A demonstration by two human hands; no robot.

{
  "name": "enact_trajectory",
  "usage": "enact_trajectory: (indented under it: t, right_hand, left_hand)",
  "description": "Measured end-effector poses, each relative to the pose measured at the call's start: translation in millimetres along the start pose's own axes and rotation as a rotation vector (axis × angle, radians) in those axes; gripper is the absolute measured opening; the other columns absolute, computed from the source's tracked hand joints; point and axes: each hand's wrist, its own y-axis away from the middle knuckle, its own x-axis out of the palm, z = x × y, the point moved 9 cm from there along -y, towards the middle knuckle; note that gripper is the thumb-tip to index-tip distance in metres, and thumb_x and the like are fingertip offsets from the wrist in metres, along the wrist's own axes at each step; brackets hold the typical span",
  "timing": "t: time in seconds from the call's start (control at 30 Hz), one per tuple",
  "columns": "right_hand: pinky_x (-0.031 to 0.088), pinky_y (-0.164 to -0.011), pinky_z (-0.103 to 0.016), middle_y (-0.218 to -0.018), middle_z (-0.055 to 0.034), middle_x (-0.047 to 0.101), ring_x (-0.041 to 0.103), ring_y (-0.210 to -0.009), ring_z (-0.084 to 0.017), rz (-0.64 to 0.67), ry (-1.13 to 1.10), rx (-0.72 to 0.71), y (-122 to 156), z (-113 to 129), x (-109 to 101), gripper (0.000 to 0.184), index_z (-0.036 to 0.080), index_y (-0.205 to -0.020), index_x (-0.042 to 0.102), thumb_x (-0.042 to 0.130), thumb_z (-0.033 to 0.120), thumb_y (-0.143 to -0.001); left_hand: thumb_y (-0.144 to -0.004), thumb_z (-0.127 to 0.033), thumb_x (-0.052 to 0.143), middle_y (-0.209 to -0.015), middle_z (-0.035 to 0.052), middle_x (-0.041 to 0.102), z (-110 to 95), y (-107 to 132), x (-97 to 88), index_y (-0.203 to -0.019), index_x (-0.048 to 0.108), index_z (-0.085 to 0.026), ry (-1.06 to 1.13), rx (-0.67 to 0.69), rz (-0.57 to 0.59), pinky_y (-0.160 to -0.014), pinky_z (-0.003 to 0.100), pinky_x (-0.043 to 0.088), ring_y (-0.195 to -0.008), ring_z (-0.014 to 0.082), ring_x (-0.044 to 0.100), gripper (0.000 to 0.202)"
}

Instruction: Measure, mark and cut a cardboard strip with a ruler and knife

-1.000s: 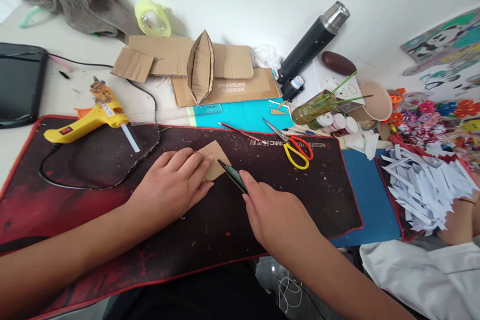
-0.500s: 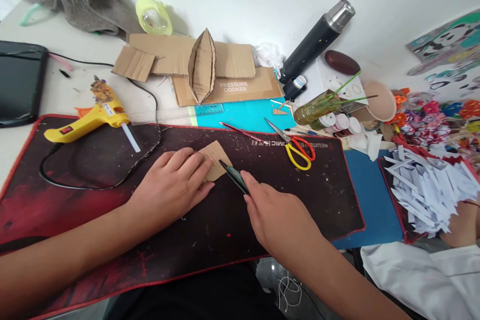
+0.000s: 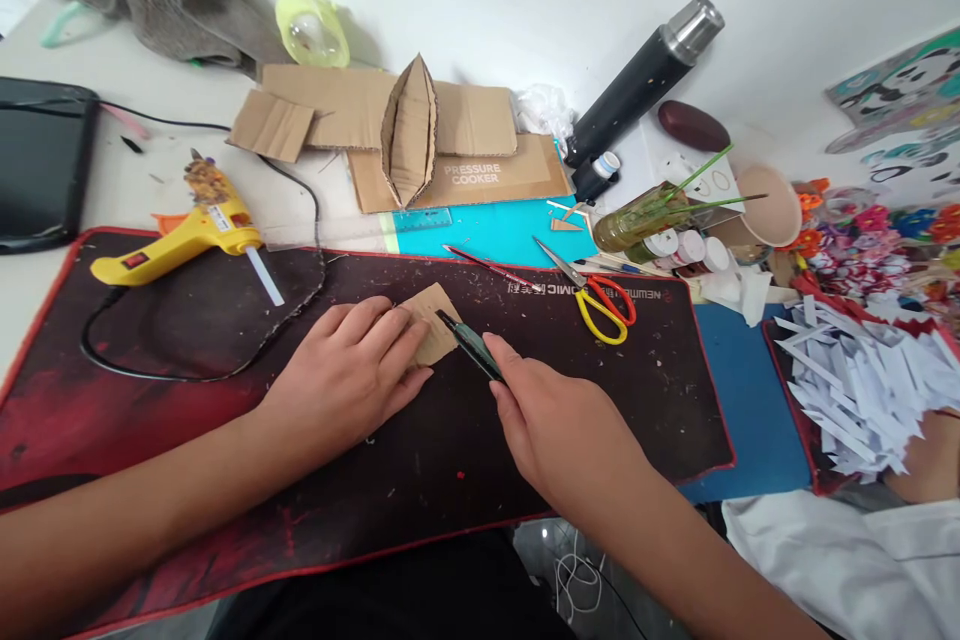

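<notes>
A small brown cardboard piece [image 3: 436, 316] lies on the dark red-edged mat [image 3: 187, 400]. My left hand [image 3: 346, 377] lies flat on it with fingers stretched out, pinning its left part. My right hand [image 3: 561, 420] is closed round a green-black utility knife [image 3: 471, 344], and the knife's tip touches the cardboard's right edge. Most of the cardboard under my left fingers is hidden.
A yellow glue gun [image 3: 180, 235] and its black cord [image 3: 225, 365] lie at the mat's left. Red-yellow scissors [image 3: 592, 295], a cardboard boat [image 3: 409, 132], flat cardboard sheets [image 3: 480, 175], a black flask [image 3: 645, 75], paint pots [image 3: 679, 248] and white paper strips [image 3: 862, 370] crowd the back and right.
The knife tip has slid a little up and away along the cardboard's right edge. The view has shifted slightly; my left hand stays pressed on the piece.
</notes>
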Motion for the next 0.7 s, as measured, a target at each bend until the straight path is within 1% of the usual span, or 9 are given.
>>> enact_trajectory:
  t: [0.13, 0.3, 0.37, 0.57, 0.7]
  right_hand:
    - [0.058, -0.064, -0.036, -0.127, -0.0147, 0.082, 0.083, -0.086, -0.029, 0.003, -0.002, -0.012, -5, 2, 0, 0.061, 0.024, -0.178, 0.039, 0.041, 0.029, -0.118]
    - [0.058, -0.064, -0.035, -0.128, -0.0153, 0.082, 0.083, -0.085, -0.028, 0.016, 0.0, -0.012, -8, 2, 2, 0.061, 0.024, -0.178, 0.039, 0.041, 0.03, -0.118]
    - [0.057, -0.065, -0.034, -0.128, -0.0158, 0.082, 0.083, -0.085, -0.027, 0.021, 0.003, -0.012, -8, 3, 1, 0.06, 0.024, -0.178, 0.039, 0.04, 0.029, -0.118]
    - [0.053, -0.06, -0.032, -0.117, -0.014, 0.082, 0.081, -0.077, -0.025, 0.049, 0.084, -0.005, -10, 7, -5, 0.06, 0.024, -0.178, 0.038, 0.041, 0.03, -0.118]
    - [0.049, -0.057, -0.031, -0.106, -0.0131, 0.081, 0.08, -0.076, -0.025, 0.09, 0.151, -0.026, -12, 13, -14, 0.064, 0.021, -0.179, 0.036, 0.046, 0.024, -0.115]
  left_hand:
    - [-0.111, -0.037, 0.055, -0.118, 0.0176, 0.078, 0, 0, 0.5, -0.13, 0.075, -0.011, -0.006, -0.005, 0.006, -0.086, 0.051, 0.056, -0.114, 0.0381, 0.068, 0.038]
    - [-0.11, -0.036, 0.058, -0.118, 0.0179, 0.078, -1, 0, -0.3, -0.13, 0.075, -0.008, 0.015, -0.009, 0.001, -0.086, 0.052, 0.056, -0.113, 0.0388, 0.068, 0.038]
    - [-0.109, -0.036, 0.06, -0.118, 0.0184, 0.078, 0, 0, 0.1, -0.13, 0.075, -0.009, 0.028, -0.017, 0.007, -0.086, 0.052, 0.056, -0.114, 0.0393, 0.068, 0.037]
    - [-0.106, -0.035, 0.067, -0.12, 0.0172, 0.077, 4, 2, 2.6, -0.134, 0.075, -0.016, 0.152, -0.079, 0.013, -0.088, 0.053, 0.056, -0.117, 0.0406, 0.069, 0.035]
    - [-0.108, -0.034, 0.064, -0.12, 0.0177, 0.078, 2, 1, 1.9, -0.131, 0.076, -0.014, 0.094, -0.051, 0.02, -0.087, 0.053, 0.056, -0.116, 0.0399, 0.07, 0.034]
